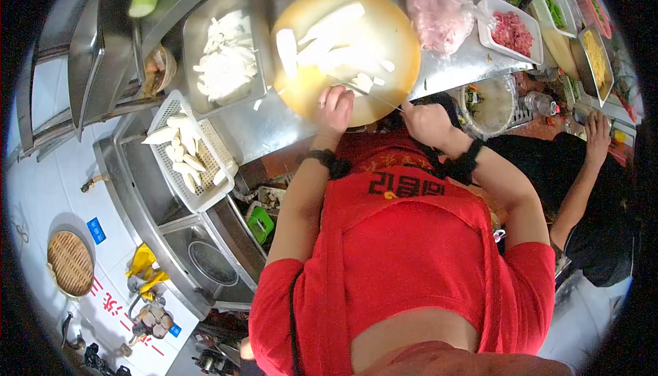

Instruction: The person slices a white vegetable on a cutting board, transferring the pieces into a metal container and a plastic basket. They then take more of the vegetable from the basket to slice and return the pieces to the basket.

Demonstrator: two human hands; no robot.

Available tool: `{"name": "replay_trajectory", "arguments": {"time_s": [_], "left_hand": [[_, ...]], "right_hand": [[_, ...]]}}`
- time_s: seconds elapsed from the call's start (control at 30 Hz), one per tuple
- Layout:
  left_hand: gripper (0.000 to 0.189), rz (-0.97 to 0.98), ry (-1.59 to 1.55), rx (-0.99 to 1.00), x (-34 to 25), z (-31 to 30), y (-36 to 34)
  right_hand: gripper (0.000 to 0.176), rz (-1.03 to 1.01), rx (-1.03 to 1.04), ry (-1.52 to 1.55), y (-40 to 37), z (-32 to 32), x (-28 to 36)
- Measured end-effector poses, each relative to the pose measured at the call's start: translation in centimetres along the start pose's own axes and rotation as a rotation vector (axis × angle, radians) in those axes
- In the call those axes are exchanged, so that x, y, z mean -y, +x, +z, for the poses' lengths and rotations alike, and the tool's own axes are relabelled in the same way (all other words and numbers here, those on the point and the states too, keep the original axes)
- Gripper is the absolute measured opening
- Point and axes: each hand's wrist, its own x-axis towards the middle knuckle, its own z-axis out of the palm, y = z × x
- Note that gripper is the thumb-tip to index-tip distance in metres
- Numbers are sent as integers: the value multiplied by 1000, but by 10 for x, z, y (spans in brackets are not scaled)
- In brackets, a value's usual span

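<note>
On the round cutting board [404,54] lie several white peeled vegetable pieces [336,25], with smaller cut bits [363,81] near the blade. My right hand [428,126] is closed around the handle of a knife [385,103], whose blade reaches leftward over the board's near edge. Just left of the blade, my left hand [336,107] rests at the board with curled fingers. Glare and the fingers hide what it presses on. Left of the board, a metal tray [259,67] holds cut white strips [229,54].
A white basket [218,153] with whole peeled pieces stands by the sink [171,215]. Right of the board are a pink plastic bag [439,13] and a white tray [538,40] of chopped meat. Another person in black [548,170] works at the right.
</note>
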Motion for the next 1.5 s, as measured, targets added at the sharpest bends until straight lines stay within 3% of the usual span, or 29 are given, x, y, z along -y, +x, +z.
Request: {"name": "replay_trajectory", "arguments": {"time_s": [0.1, 0.33, 0.53, 0.6, 0.67, 0.73, 0.87, 1.1, 1.33, 1.5], "left_hand": [[16, 3, -25, 8, -3, -3, 4], [17, -9, -34, -14, -2, 0, 2], [17, 15, 1, -26, -2, -2, 4], [17, 12, -4, -19, -1, 0, 1], [17, 13, -3, -17, 0, 0, 3], [17, 12, 3, 1, -2, -3, 2], [19, -17, -14, 2, -2, -1, -1], [19, -6, -74, 16, 1, 0, -1], [18, 11, -44, -38, -4, -3, 6], [19, -27, -67, 19, -5, -6, 16]], "right_hand": [[17, 15, 90, -53, 17, 8, 3], [22, 25, 23, 56, -5, -23, 2], [22, 12, 7, 41, 2, -10, 4], [19, 17, 94, -40, 15, 6, 5], [18, -18, 18, 3, 21, 14, 0], [19, 63, 93, 4, 20, 11, 0], [23, 75, 38, 94, 2, -19, 4], [24, 10, -10, 79, -7, -13, -2], [14, 34, 36, 27, 20, 11, 10], [25, 75, 23, 128, 7, -4, -2]]}}
